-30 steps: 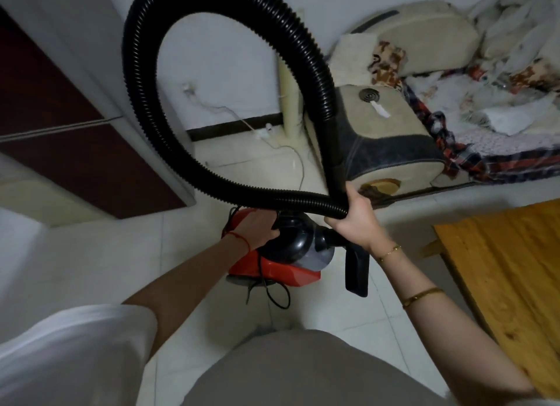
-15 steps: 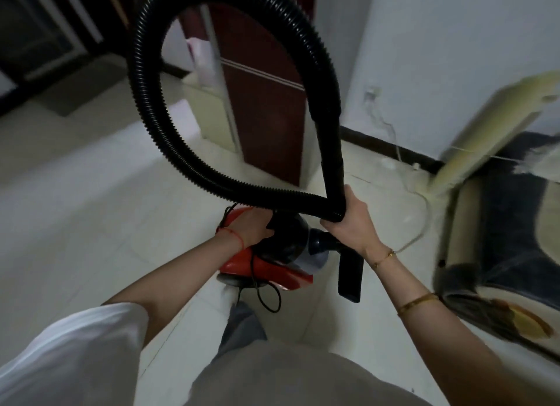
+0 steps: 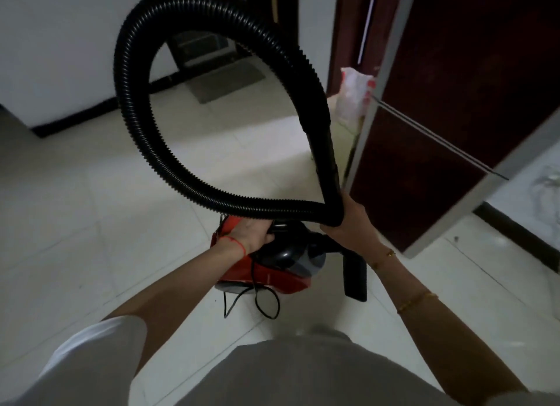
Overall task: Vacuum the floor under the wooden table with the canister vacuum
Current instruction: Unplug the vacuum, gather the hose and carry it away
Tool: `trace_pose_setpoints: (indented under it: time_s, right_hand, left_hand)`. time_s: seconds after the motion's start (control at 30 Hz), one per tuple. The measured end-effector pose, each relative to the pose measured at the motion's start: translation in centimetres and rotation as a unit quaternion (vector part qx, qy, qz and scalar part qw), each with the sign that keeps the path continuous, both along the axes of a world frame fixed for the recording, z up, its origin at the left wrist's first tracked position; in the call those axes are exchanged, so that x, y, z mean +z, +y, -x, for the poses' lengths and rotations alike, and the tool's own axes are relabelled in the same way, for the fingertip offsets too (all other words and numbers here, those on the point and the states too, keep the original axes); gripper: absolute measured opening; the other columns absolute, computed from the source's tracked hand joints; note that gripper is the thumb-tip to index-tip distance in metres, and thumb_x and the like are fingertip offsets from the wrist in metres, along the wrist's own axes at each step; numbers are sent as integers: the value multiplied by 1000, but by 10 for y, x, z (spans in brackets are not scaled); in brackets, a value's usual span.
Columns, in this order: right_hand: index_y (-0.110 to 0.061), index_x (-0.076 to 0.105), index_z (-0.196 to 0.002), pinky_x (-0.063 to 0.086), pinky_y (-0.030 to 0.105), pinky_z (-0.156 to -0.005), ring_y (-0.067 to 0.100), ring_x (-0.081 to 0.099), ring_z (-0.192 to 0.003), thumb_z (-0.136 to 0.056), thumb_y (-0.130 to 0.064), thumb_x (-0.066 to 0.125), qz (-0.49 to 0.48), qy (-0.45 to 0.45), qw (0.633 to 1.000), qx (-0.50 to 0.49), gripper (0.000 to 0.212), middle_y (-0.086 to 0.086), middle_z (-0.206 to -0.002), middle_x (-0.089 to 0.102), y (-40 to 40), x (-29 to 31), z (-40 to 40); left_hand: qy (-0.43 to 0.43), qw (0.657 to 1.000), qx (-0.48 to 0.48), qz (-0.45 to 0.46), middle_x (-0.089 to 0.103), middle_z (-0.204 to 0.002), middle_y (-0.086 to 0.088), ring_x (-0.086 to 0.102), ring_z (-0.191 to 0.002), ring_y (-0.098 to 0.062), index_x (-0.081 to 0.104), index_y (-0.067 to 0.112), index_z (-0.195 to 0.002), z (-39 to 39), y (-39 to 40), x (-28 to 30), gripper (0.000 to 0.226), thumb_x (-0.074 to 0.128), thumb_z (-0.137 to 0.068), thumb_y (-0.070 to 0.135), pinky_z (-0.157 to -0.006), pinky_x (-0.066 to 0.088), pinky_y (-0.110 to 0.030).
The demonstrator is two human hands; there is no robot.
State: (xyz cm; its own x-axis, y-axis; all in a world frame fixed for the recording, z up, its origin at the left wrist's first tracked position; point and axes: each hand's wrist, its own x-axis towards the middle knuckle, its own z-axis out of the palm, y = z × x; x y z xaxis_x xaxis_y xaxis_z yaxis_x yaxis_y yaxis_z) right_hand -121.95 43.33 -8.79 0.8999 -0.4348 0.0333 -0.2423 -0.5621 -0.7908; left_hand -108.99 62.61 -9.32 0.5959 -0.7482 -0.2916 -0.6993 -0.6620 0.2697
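The red and black canister vacuum (image 3: 281, 272) hangs above the pale tiled floor, carried in front of me. My left hand (image 3: 251, 233) grips the handle on top of its body. My right hand (image 3: 348, 220) is closed around the black ribbed hose (image 3: 136, 111) where it folds back on itself, with the black nozzle (image 3: 354, 275) hanging below my wrist. The hose arcs up in a big loop in front of me. A loose black power cord (image 3: 266, 302) dangles under the vacuum. No wooden table shows in this view.
A dark red cabinet with a pale frame (image 3: 430, 151) stands close on the right. A white plastic bag (image 3: 354, 96) sits beside it. A grey doormat (image 3: 224, 81) lies before a dark doorway ahead. White wall with black skirting (image 3: 75, 114) is on the left.
My view has swung left, away from the wooden table and sofa, towards the cabinet and doorway. Both hands keep the same hold on the vacuum and hose.
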Motion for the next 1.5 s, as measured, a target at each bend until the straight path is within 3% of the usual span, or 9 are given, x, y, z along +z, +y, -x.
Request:
trace_pose_setpoints:
  time_s: [0.1,0.2,0.27,0.57,0.67,1.07,1.2,1.33,1.5]
  right_hand:
    - [-10,48,-115,56,38,-70,24,64,-79,-71,-12,74,10,-23,999,42,51,6,-88,64,-4,4,-68]
    - [-8,50,-105,44,9,-60,9,57,-65,-71,-13,76,23,-35,996,79,43,-5,-75,56,-14,5,-136]
    - [-5,52,-103,37,4,-54,-2,50,-61,-72,-14,77,28,-36,994,99,41,-9,-72,52,-21,5,-182]
    - [-20,46,-99,54,36,-63,12,62,-74,-71,-25,68,-13,-15,979,201,36,-4,-79,60,-62,18,-393]
    - [-22,46,-103,55,35,-67,11,62,-78,-65,-36,66,-11,-7,973,231,45,-6,-83,60,-64,29,-457]
    - [-23,44,-97,52,32,-60,11,60,-70,-67,-21,65,16,9,954,299,37,-6,-77,58,-13,17,-717]
    - [-25,45,-104,54,37,-61,13,59,-69,-67,-23,65,34,23,951,308,43,-5,-77,58,17,15,-813]
    - [-28,42,-109,57,35,-62,12,61,-70,-68,-22,69,52,50,945,318,49,-6,-79,60,49,19,-906]
    - [-21,43,-116,59,37,-69,13,63,-77,-69,-15,75,31,51,937,344,57,-5,-86,60,85,21,-1010]
  left_hand:
    - [3,999,35,8,49,-130,-15,46,-120,-28,46,6,-128,-56,7,1,39,56,-92,18,-95,33,-28]
    - [0,998,66,12,50,-129,-14,47,-119,-28,48,6,-128,-111,6,1,39,57,-92,18,-94,33,-28]
    - [-3,996,85,9,51,-127,-14,48,-118,-28,49,6,-126,-150,2,-2,38,58,-91,18,-92,34,-28]
    - [1,975,223,-6,57,-124,-15,54,-115,-29,51,6,-123,-313,-24,4,38,61,-89,20,-92,40,-31]
    - [4,964,267,7,58,-125,-14,55,-115,-29,51,7,-125,-360,-24,8,40,62,-88,19,-92,40,-31]
    - [47,931,358,50,57,-123,-15,54,-115,-29,51,5,-126,-578,32,-16,44,64,-84,14,-97,43,-33]
    - [55,925,370,67,61,-114,-14,58,-108,-27,53,6,-121,-664,65,-18,38,62,-85,16,-88,46,-30]
    - [29,925,372,66,61,-114,-12,58,-108,-25,53,6,-119,-745,96,-9,33,59,-88,17,-78,36,-20]
    - [23,925,374,55,62,-113,-14,58,-109,-27,57,4,-113,-842,132,-10,29,56,-90,20,-88,43,-30]
